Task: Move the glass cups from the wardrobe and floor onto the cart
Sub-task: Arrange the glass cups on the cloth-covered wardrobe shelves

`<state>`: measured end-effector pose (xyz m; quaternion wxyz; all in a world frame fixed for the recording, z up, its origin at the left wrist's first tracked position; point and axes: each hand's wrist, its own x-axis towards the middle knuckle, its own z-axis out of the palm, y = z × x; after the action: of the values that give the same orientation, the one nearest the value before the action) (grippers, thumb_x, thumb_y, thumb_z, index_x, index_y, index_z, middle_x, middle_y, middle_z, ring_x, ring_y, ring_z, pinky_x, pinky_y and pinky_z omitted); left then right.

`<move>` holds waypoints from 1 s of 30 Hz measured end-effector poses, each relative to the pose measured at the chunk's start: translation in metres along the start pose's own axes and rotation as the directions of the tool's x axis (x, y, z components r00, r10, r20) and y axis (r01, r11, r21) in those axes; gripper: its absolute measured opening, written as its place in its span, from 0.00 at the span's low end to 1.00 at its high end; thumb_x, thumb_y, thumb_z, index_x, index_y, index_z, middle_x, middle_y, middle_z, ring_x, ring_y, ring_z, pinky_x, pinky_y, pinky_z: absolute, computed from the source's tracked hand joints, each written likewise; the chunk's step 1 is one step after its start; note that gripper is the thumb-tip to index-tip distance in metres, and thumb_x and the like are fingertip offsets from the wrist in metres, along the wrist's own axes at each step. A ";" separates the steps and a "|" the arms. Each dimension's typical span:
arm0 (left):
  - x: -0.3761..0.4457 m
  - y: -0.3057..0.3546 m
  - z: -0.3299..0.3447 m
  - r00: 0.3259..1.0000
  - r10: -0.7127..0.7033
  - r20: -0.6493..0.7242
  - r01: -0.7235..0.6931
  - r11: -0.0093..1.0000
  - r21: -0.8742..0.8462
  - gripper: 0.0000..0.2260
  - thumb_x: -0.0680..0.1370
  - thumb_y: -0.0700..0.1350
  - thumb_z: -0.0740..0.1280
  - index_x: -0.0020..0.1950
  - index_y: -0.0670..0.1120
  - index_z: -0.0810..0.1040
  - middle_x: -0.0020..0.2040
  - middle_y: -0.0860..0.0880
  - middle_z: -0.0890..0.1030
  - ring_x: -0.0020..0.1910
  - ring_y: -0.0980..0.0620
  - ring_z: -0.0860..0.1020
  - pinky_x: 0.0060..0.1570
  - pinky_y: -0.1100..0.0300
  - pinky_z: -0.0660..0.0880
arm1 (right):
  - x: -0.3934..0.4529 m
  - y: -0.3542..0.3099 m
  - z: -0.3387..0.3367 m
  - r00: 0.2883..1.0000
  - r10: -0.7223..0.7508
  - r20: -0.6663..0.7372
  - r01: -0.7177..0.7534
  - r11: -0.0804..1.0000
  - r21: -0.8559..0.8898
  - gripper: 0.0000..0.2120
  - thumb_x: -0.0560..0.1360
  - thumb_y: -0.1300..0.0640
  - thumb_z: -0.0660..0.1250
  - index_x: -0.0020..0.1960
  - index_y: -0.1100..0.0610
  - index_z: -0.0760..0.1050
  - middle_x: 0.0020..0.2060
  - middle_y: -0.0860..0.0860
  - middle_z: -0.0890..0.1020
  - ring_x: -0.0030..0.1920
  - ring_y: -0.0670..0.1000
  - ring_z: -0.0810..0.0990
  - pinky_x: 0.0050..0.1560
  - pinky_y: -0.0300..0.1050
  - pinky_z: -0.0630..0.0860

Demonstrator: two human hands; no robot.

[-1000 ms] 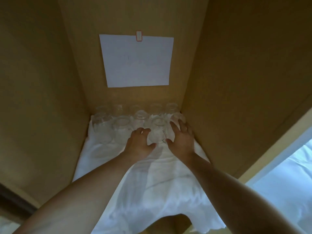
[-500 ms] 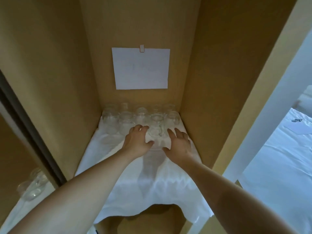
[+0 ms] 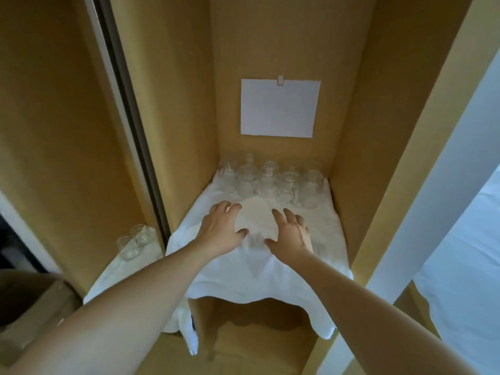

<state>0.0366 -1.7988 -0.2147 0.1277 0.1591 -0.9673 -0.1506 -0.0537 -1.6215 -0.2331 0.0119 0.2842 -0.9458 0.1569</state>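
Both hands, left [image 3: 221, 228] and right [image 3: 293, 234], hover spread and empty-looking over the cloth [image 3: 311, 255]; cups [image 3: 270, 182] stand behind, untouched.

Both bare forearms reach forward side by side. The left hand [image 3: 221, 229] and right hand [image 3: 292, 235] lie palm-down, fingers [image 3: 287, 215] spread and lightly curved, gripping nothing.

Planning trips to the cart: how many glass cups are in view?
About 12 glass cups: roughly 9 in two rows at the back of the white cloth, 3 in the left compartment. Clear glass overlaps; some may be hidden.
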 end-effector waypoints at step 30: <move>-0.192 -0.352 -0.138 0.952 -0.305 -0.001 0.305 0.952 0.036 0.36 0.77 0.62 0.68 0.80 0.56 0.57 0.78 0.44 0.60 0.76 0.41 0.61 0.70 0.47 0.66 | -0.056 -0.385 0.134 0.971 -0.226 0.072 0.216 0.968 0.124 0.37 0.75 0.45 0.71 0.78 0.45 0.59 0.74 0.51 0.67 0.71 0.60 0.66 0.71 0.57 0.67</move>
<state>0.3484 -2.0847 -0.2423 0.0980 0.3086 -0.9339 -0.1514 0.2105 -1.9364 -0.2553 -0.0279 0.3946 -0.8971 0.1968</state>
